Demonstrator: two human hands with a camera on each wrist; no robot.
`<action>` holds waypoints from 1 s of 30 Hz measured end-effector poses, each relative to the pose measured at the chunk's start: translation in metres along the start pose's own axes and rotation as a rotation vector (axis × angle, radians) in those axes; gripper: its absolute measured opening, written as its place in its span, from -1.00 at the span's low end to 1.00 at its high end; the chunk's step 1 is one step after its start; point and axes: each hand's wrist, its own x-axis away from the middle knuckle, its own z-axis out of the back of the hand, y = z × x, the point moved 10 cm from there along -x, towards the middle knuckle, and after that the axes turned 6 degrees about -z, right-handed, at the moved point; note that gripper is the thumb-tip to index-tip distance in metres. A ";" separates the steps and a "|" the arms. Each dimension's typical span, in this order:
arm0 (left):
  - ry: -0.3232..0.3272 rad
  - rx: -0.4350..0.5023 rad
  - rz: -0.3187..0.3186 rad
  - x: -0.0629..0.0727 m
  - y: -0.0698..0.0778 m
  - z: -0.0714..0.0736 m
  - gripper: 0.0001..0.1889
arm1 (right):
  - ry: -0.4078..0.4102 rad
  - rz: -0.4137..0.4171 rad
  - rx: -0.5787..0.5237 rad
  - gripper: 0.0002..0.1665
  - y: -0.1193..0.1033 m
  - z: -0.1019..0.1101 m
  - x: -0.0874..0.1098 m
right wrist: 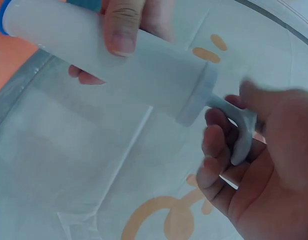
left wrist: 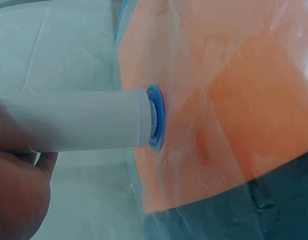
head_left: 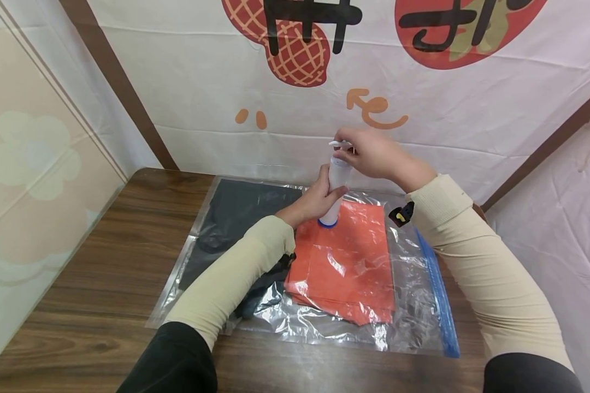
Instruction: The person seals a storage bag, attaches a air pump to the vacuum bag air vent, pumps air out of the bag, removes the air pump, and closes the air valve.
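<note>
A white hand pump (head_left: 331, 212) stands tilted on a clear plastic storage bag (head_left: 415, 305), its lower end at a round blue valve (left wrist: 156, 117). My left hand (head_left: 312, 203) grips the barrel around its middle. The fingers of my right hand (head_left: 373, 155) curl round the pump's hooked handle (right wrist: 242, 131) at the top. Only a short length of the rod shows between handle and barrel cap. Inside the bag, folded orange fabric (head_left: 346, 273) lies under the pump, with dark fabric (head_left: 243, 213) to its left.
The bag lies flat on a brown wooden table (head_left: 88, 289), with a blue zip strip (head_left: 437, 295) along its right edge. A printed cloth backdrop (head_left: 192, 109) hangs right behind the table, and more cloth hangs at both sides.
</note>
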 end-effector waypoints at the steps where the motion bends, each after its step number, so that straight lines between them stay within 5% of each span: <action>1: -0.002 0.000 0.000 0.000 0.000 0.000 -0.32 | 0.002 0.006 0.015 -0.85 -0.001 0.000 0.001; 14: 0.005 0.012 0.039 0.001 -0.002 -0.001 -0.31 | 0.048 -0.003 0.084 -0.89 -0.002 0.004 0.000; 30: -0.006 -0.020 0.087 0.002 -0.004 -0.001 -0.28 | 0.183 -0.029 0.114 -0.75 -0.012 0.060 -0.003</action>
